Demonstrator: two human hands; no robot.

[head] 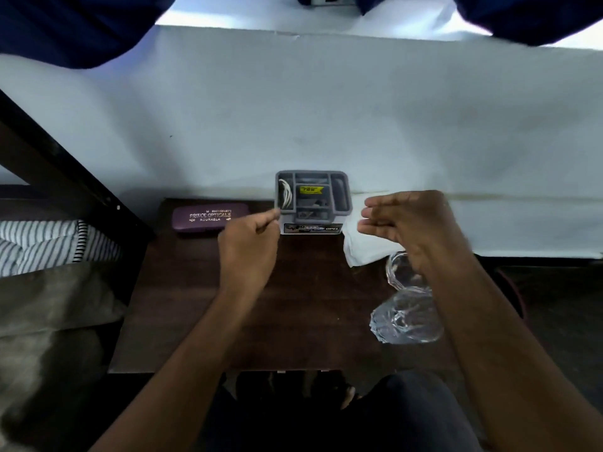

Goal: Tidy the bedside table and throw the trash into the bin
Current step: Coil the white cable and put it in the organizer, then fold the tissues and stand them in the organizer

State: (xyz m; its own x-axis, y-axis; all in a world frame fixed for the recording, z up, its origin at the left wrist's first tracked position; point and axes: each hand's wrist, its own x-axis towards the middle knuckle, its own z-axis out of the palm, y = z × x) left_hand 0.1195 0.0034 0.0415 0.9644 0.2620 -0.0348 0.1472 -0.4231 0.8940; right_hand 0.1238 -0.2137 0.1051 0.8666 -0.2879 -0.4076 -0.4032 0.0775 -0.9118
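From the head camera I see a grey organizer box (313, 199) standing at the back of the dark desk (202, 321). My left hand (248, 246) is just left of the box, with its fingers pinched on the box's corner. My right hand (408, 223) floats open to the right of the box, holding nothing. Under that hand lie a white tissue (362, 249) and a crumpled clear wrapper (404, 314). A purple glasses case (208, 216) lies left of the box.

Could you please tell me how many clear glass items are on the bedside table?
2: one glass beside the white tissue, partly behind the right hand, and one glass nearer the front edge.
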